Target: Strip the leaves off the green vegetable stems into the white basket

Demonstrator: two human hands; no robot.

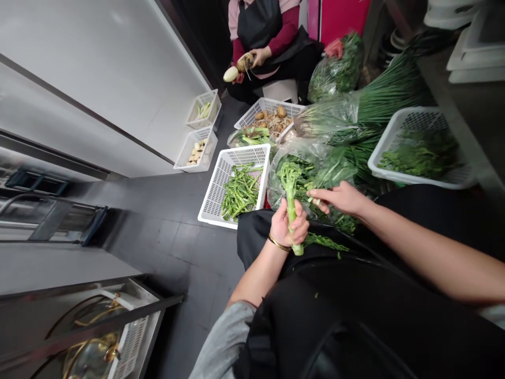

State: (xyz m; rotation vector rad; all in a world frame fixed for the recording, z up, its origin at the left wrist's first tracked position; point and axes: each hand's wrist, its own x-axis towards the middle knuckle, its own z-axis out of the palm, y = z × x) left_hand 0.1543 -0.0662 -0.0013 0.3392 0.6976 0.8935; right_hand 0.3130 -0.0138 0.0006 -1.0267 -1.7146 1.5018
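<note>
My left hand is wrapped round a thick green vegetable stalk that stands upright over my black apron. A gold bracelet sits on that wrist. My right hand reaches left into a clear plastic bag of leafy greens, its fingers pinched on pale stems there. A loose green sprig lies on my lap.
A white basket with trimmed greens stands on the dark floor ahead. More baskets and bagged chives lie to the right. A seated person at the back holds a root vegetable. Steel cabinets fill the left.
</note>
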